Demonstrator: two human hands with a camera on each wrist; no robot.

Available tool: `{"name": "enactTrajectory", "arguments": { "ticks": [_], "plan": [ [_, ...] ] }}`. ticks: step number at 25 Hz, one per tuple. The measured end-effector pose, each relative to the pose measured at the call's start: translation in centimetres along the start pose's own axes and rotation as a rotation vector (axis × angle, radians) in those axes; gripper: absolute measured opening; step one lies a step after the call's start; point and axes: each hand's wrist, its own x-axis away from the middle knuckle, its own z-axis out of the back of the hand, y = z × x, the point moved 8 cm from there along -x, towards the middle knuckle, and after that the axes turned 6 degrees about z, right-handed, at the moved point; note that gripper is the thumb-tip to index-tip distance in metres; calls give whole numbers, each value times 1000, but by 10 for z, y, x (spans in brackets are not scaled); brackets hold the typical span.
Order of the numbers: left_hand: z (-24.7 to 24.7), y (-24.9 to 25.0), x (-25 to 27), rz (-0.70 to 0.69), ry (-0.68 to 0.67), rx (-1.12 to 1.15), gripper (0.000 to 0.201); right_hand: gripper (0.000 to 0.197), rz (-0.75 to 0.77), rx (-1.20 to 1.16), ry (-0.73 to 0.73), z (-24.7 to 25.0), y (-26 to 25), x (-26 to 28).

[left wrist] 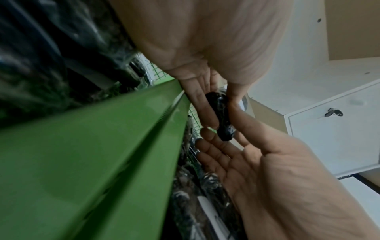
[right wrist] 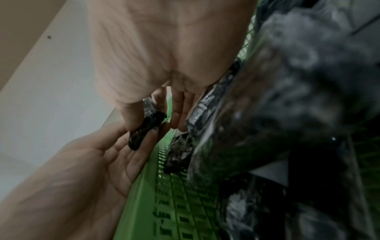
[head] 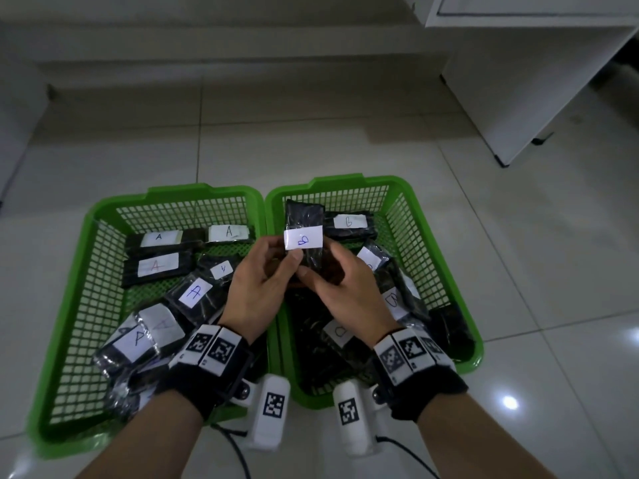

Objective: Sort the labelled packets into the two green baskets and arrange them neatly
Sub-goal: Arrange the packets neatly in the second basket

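- Both hands meet above the seam between the baskets, and each grip is closed on the same thing: a black plastic-wrapped packet with a white paper label marked "B" (head: 303, 236).
- Left hand (head: 257, 288) pinches the packet's lower part, its thumb pressed just under the label and its fingers curled behind.
- Right hand (head: 340, 288) pinches the lower end from the other side, thumb in front, fingers behind; the wrist views show the dark wrapper squeezed between thumb and fingers.
- Held upright, the packet is lifted clear over the near-left part of the right green mesh plastic basket (head: 415, 202), where other packets labelled "B" (head: 349, 221) lie jumbled.
- Left green mesh plastic basket (head: 103, 216) touches it side by side on the pale tiled floor (head: 518, 271) and holds packets labelled "A" (head: 157, 266), some flat at the back, others heaped near the wrists.
- White cabinet (head: 518, 81) stands to the far right.
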Motion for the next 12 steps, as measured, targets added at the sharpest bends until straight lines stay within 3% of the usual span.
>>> {"name": "enactTrajectory", "arguments": {
  "ticks": [4, 6, 10, 12],
  "plan": [
    [-2, 6, 1, -2, -41, -30, 19, 38, -44, -231, 91, 12, 3, 3],
    [2, 20, -8, -58, -64, -152, 23, 31, -69, -357, 133, 19, 7, 2],
    [-1, 45, -22, -253, -297, -342, 81, 30, -177, -546, 119, 25, 5, 1],
    [-6, 41, -22, -270, -364, -431, 70, 31, -180, -376, 69, 33, -4, 3]
  ]
}}
